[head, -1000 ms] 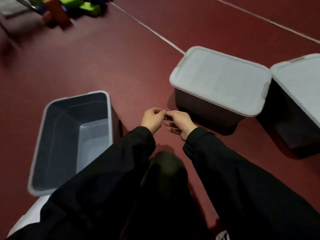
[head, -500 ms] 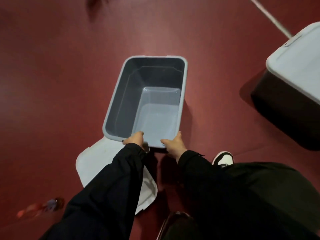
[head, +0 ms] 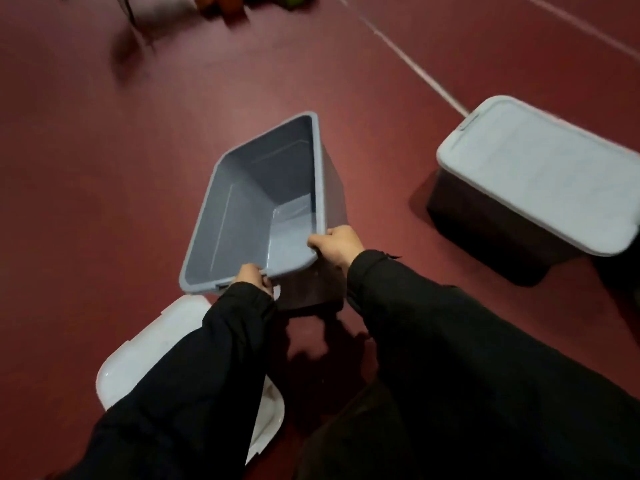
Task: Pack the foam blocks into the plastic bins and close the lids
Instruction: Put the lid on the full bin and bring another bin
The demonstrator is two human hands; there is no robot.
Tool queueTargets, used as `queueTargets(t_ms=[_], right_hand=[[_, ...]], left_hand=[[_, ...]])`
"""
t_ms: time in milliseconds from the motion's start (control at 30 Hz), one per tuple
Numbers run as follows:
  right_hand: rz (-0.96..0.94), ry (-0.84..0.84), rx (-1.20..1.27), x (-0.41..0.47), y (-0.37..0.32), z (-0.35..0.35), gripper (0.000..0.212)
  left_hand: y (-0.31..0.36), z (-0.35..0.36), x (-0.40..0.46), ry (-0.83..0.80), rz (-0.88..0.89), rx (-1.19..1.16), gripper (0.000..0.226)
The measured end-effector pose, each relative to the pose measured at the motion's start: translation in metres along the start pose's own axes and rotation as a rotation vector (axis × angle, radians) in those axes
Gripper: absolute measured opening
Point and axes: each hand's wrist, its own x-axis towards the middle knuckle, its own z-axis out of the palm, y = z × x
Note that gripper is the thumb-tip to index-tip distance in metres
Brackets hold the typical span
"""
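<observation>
1. While both arms reach forward in black sleeves, the left hand curls over the near rim of an open bin, its fingers wrapped around the edge close to the near-left corner.
2. The right hand grips the same near rim at the near-right corner, thumb on the inside and fingers folded around the outside wall.
3. The open bin is a grey-blue plastic tub, rectangular, with smooth sloping walls, a rolled rim and a paler, slightly shiny floor; nothing lies inside it.
4. It sits in the middle of the view on a dark red floor, and it appears tilted, with its right side showing as a dark outer wall below the rim.
5. Its long axis runs away from the person, angled a little to the right, so the far short end points up and right and the near short end is the one held.
6. A loose white lid lies flat on the floor just near-left of the bin, partly covered by the left sleeve.
7. A closed bin with a pale lid stands well apart to the right.
8. Blurred bright foam blocks lie far off at the top edge.
</observation>
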Motion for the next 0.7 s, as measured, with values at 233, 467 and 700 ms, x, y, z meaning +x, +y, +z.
queueTargets(t_ms=[233, 467, 700], right_hand=[[0.003, 0.220, 0.339, -0.079, -0.013, -0.097, 0.028], [-0.067, 0.567, 0.749, -0.168, 0.023, -0.193, 0.016], [-0.081, 1.038, 0.954, -0.243, 0.102, -0.287, 0.049]], left_hand=[[0.052, 0.067, -0.132, -0.096, 0.381, -0.018, 0.056], [0.016, 0.153, -0.267, -0.311, 0.697, 0.144, 0.059], [-0.114, 0.213, -0.369, -0.639, 0.661, 0.245, 0.061]])
